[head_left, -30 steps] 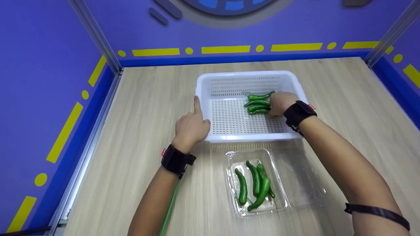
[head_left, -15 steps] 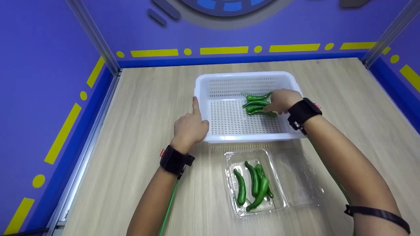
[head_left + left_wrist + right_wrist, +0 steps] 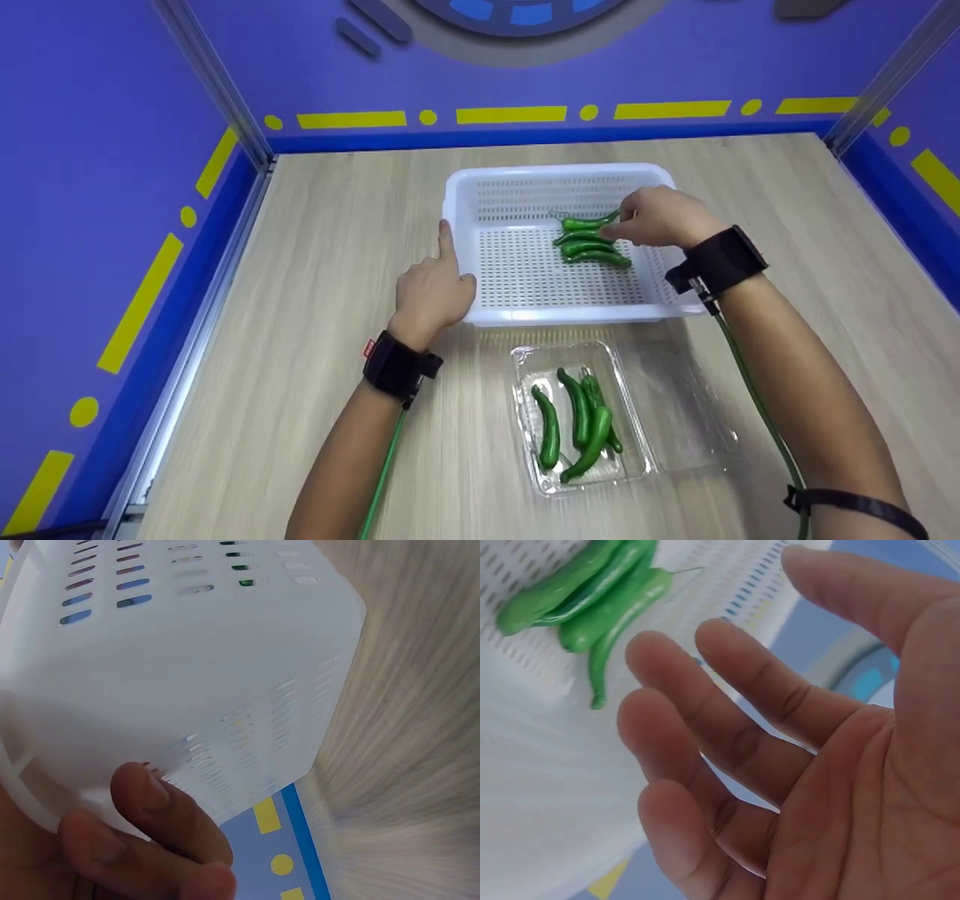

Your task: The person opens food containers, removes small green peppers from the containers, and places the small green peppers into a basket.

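A white perforated plastic basket (image 3: 570,315) stands on the table, with several green chili peppers (image 3: 598,258) side by side in its right half. My left hand (image 3: 433,292) grips the basket's left rim, index finger stretched along it; in the left wrist view other fingers curl below the rim (image 3: 15,780). My right hand (image 3: 664,216) is over the basket's right side, close above the peppers. The right wrist view shows its fingers (image 3: 664,727) spread and loosely bent, with nothing between them, and the peppers (image 3: 592,592) lying beyond the fingertips.
In front of the basket is a clear plastic clamshell box (image 3: 637,412) with several more green chili peppers (image 3: 550,431) in it. Its transparent lid (image 3: 686,412) lies folded out to the right. Blue panels (image 3: 360,75) border the table at the back and sides.
My right hand has come off the peppers, rising and drawing back to the right, and the front pepper now shows whole in the basket. The left hand keeps its place on the rim.
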Available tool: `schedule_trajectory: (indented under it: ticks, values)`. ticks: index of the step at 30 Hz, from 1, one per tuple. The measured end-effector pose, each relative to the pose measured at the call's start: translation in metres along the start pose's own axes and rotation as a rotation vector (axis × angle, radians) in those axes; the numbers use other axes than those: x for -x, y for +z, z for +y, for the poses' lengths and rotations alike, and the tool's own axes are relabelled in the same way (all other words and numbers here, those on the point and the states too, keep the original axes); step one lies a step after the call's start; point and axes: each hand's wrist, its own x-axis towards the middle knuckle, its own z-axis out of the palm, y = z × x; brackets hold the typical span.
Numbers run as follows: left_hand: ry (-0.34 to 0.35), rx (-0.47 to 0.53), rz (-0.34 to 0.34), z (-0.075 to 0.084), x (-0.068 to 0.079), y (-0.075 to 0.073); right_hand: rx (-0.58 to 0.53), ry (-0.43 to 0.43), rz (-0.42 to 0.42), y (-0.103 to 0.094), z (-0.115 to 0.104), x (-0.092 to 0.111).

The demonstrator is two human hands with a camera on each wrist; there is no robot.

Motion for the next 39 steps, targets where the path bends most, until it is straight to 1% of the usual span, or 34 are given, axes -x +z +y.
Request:
schedule_trajectory:
  ticks: [6, 9, 13, 17, 22, 25, 29, 33, 36, 39]
  values:
    - [0.003, -0.001, -0.002, 0.000, 0.000, -0.001, -0.013, -0.034, 0.069, 0.000, -0.008, 0.010]
    - [-0.001, 0.005, -0.006, 0.000, 0.000, 0.000, -0.043, -0.056, 0.104, 0.001, -0.011, 0.016]
    - [-0.004, 0.009, -0.004, -0.001, 0.000, -0.001, -0.119, -0.094, 0.139, 0.002, -0.015, 0.025]
    - [0.000, 0.009, -0.002, 0.000, 0.000, -0.002, -0.206, -0.125, 0.162, 0.005, -0.020, 0.039]
    - [0.005, 0.021, -0.013, 0.000, -0.001, -0.001, -0.244, -0.171, 0.199, 0.011, -0.028, 0.055]
    - [-0.002, 0.017, -0.010, -0.001, -0.001, 0.000, -0.245, -0.207, 0.218, 0.015, -0.034, 0.064]
    - [0.001, 0.015, -0.012, -0.001, -0.001, 0.000, -0.184, -0.266, 0.239, 0.021, -0.042, 0.075]
    - [-0.004, 0.004, -0.011, -0.001, 0.000, 0.000, -0.118, -0.368, 0.238, 0.027, -0.049, 0.086]
    - [-0.002, 0.003, -0.006, -0.002, 0.000, 0.000, -0.104, -0.460, 0.223, 0.033, -0.054, 0.093]
    - [-0.005, 0.007, -0.007, -0.002, 0.000, 0.000, -0.097, -0.539, 0.185, 0.040, -0.059, 0.100]
